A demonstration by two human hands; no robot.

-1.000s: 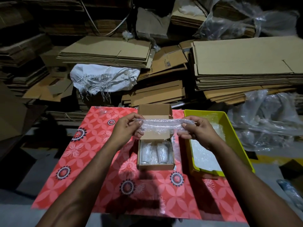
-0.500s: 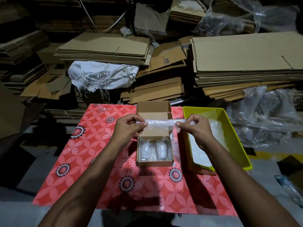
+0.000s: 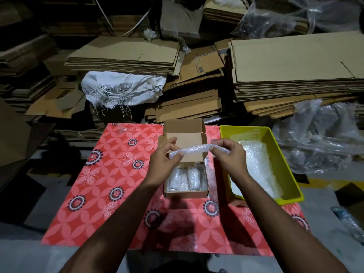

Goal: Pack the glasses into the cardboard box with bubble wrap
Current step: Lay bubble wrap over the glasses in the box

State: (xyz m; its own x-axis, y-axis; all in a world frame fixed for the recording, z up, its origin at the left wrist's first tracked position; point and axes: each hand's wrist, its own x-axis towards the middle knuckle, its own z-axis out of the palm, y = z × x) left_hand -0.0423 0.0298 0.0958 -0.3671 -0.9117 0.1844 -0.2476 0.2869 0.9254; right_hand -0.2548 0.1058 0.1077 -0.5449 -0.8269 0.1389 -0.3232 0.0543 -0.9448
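Two bare forearms reach in from the bottom edge of the view; no sleeves, cuffs or gloves show on them anywhere up to where the frame cuts them off; the left hand (image 3: 164,164) and the right hand (image 3: 229,159) are bare too; no ring, watch, bracelet or strap shows on the fingers and wrists; the room's light is dim, so finer detail is hard to make out.
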